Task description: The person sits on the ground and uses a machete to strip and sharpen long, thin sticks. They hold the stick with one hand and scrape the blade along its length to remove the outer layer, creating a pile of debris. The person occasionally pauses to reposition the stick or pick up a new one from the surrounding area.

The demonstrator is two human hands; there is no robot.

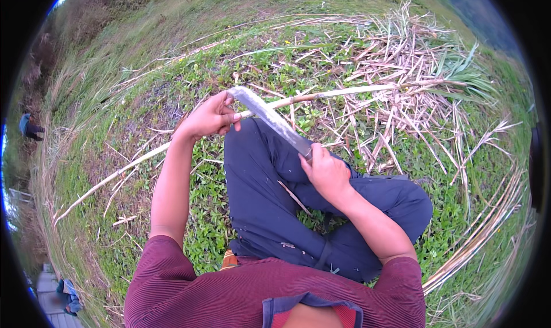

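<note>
Two bare hands are working one long pale cane stalk [321, 94]: the left hand [209, 118] is gripping it with fingers curled around, while the right hand [324, 170] is clenching the handle of a broad grey steel blade [270, 118]. The stalk is running left to right across the dark blue trousered knees [258, 173], nearer the left hand, the blade crossing it diagonally. No containers are showing, only dry stripped leaves [413, 92] lying on green ground beyond.

open farm field — grassy ground [241, 70], heaps of dry cut stalks [402, 58], distant worker [28, 126] among tall grass
</note>
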